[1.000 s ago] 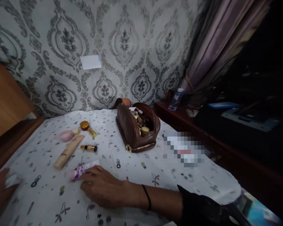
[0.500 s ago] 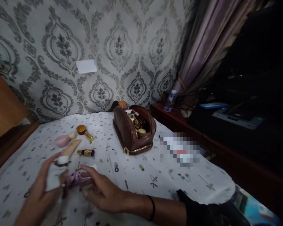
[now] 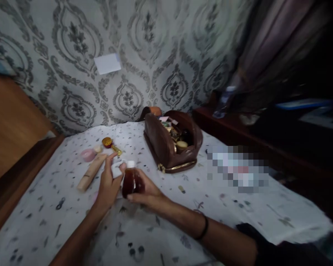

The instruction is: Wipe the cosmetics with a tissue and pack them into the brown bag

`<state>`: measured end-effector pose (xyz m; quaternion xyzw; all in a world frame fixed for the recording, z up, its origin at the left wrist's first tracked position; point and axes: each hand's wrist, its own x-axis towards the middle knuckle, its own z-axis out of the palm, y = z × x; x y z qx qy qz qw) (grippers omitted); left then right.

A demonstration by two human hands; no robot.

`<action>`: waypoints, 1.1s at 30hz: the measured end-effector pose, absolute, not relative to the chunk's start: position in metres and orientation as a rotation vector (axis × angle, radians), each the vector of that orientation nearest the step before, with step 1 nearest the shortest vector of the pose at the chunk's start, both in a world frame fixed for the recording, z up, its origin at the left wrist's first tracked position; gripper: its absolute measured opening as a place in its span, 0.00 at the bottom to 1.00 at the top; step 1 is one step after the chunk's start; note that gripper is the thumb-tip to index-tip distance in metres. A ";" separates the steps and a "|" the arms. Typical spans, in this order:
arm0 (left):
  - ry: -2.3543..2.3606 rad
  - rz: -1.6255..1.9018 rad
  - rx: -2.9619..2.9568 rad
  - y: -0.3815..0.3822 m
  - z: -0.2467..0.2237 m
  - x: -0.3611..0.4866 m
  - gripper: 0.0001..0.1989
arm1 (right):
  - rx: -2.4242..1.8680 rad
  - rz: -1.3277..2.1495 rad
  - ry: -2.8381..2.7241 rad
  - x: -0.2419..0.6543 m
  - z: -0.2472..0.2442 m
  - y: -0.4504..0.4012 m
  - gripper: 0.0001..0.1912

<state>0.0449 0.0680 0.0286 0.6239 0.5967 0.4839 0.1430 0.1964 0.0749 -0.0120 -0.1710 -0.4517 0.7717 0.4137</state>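
Note:
A brown bottle [image 3: 130, 183] with a white cap is upright in my right hand [image 3: 150, 192], whose fingers wrap round its right side. My left hand [image 3: 109, 181] is just left of the bottle. Its thumb and forefinger close on a small white item [image 3: 116, 169], whose kind I cannot make out. Beyond the left hand lies a beige tube [image 3: 91, 173] on the patterned white cloth [image 3: 155, 236]. Something pink [image 3: 93, 196] shows partly behind my left wrist.
An unzipped brown leather bag [image 3: 169, 147] full of cosmetics stands at the centre back. Near the far left are a pink jar [image 3: 88, 155], a small cream item [image 3: 98, 149], a gold-and-red round container [image 3: 107, 142] and a gold tube [image 3: 117, 149]. A clear plastic bottle [image 3: 224, 102] stands behind.
The blurred bottle was in my left hand; now my right hand holds it. My right hand has left the purple patterned item. The view has shifted, and both hands are farther forward.

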 end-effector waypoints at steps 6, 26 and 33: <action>1.678 1.293 1.682 0.065 0.009 0.035 0.21 | -0.569 2.034 -1.150 0.205 -0.010 0.079 0.38; 1.293 1.062 1.851 0.058 0.029 0.027 0.19 | -0.611 1.996 -1.484 0.212 0.000 0.083 0.17; 1.473 1.041 1.903 0.054 0.030 0.038 0.11 | -0.805 1.277 -2.000 0.209 -0.010 0.078 0.07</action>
